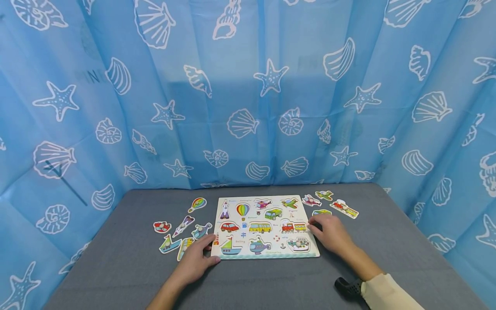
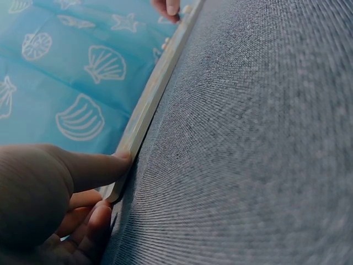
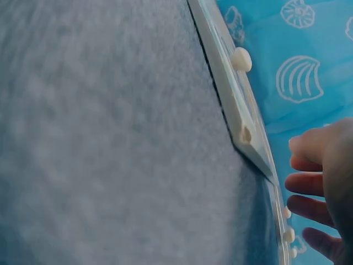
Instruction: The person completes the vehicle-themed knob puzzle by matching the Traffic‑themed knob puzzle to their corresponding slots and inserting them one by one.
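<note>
A wooden peg puzzle board (image 1: 267, 256) with vehicle pictures lies flat on the grey table. My left hand (image 1: 195, 260) holds its near left corner; in the left wrist view the thumb (image 2: 102, 170) presses the edge while the other fingers sit low against the side. My right hand (image 1: 329, 232) is at the board's right edge, close to the train picture (image 1: 293, 227). In the right wrist view its fingers (image 3: 306, 182) are loosely bent and apart, with nothing seen between them. A pale knob (image 3: 241, 59) stands up from the board near its near right corner.
Several loose pieces lie left of the board, among them a balloon (image 1: 197, 204), a red car (image 1: 162, 227) and a sailboat (image 1: 169, 244). Right of it lie a train piece (image 1: 345, 209), a helicopter (image 1: 311, 200) and a green plane (image 1: 324, 195). A blue shell-patterned curtain (image 1: 240, 150) hangs behind.
</note>
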`<state>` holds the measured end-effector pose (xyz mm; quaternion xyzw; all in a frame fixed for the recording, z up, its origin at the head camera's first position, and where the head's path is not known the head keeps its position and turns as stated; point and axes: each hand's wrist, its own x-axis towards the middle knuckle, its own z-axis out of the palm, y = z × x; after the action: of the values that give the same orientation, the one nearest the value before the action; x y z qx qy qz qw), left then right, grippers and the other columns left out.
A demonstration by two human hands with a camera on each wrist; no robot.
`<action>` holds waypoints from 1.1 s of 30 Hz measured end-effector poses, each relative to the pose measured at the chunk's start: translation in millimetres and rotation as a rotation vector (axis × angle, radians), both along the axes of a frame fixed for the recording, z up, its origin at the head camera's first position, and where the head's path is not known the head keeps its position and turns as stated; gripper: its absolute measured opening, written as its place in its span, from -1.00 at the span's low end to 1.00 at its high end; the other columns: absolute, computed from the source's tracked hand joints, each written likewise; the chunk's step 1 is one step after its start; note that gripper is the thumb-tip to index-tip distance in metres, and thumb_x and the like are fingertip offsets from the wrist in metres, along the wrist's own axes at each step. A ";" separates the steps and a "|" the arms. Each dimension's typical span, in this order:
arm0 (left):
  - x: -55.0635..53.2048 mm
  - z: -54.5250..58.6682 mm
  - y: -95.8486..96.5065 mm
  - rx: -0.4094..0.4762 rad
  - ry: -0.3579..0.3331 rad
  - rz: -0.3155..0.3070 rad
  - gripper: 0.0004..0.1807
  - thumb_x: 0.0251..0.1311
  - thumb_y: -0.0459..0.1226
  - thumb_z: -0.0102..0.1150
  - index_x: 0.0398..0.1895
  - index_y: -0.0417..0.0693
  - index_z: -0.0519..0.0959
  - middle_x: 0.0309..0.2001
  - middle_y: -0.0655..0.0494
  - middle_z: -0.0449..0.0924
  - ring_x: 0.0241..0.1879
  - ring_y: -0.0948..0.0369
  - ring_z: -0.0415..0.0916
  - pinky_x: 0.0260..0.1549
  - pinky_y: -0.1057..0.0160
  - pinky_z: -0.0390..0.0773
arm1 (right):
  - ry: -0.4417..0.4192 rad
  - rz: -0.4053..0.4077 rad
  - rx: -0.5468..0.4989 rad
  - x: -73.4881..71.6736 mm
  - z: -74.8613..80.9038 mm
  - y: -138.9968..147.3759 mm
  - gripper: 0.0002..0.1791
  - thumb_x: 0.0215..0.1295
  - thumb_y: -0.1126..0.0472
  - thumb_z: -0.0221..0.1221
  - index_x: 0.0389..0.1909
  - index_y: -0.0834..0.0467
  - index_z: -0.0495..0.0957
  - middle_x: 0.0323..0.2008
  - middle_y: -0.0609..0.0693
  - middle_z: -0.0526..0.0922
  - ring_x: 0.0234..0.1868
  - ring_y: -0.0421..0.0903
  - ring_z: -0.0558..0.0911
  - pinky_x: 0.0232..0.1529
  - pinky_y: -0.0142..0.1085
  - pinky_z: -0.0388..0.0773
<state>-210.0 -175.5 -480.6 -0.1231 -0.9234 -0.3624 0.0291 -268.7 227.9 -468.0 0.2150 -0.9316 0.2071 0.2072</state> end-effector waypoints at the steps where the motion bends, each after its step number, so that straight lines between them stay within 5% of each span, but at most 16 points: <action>1: 0.1 0.2 0.1 0.000 0.000 0.000 -0.32 -0.04 -0.29 0.47 0.21 -0.27 0.48 0.15 -0.11 0.49 -0.11 0.13 0.50 -0.03 -0.05 0.42 | 0.009 0.000 0.001 -0.5 -0.3 0.9 -0.90 0.09 0.31 0.38 -0.39 0.14 0.64 -0.39 -0.05 0.63 -0.25 0.02 0.60 -0.16 0.01 0.46; 9: 0.7 0.8 0.1 0.004 0.011 -0.005 -0.33 -0.04 -0.30 0.46 0.21 -0.29 0.48 0.14 -0.11 0.49 -0.12 0.14 0.49 -0.04 -0.04 0.42 | 0.087 0.019 -0.017 -6.4 -5.5 8.6 -0.84 0.01 0.35 0.41 -0.41 0.13 0.62 -0.36 -0.02 0.64 -0.26 0.02 0.56 -0.19 0.00 0.44; 33: 0.9 2.5 0.4 -0.006 0.031 -0.011 -0.34 -0.04 -0.30 0.46 0.20 -0.28 0.49 0.11 -0.08 0.51 -0.14 0.15 0.49 -0.07 -0.01 0.44 | 0.066 -0.025 -0.022 -26.0 -9.4 24.4 -0.80 0.00 0.34 0.41 -0.33 0.23 0.64 -0.28 0.13 0.65 -0.18 0.16 0.57 -0.10 0.07 0.42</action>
<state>-209.0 -175.1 -478.0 -0.1338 -0.9233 -0.3578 0.0410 -294.7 252.3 -477.4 0.2079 -0.9245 0.2075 0.2428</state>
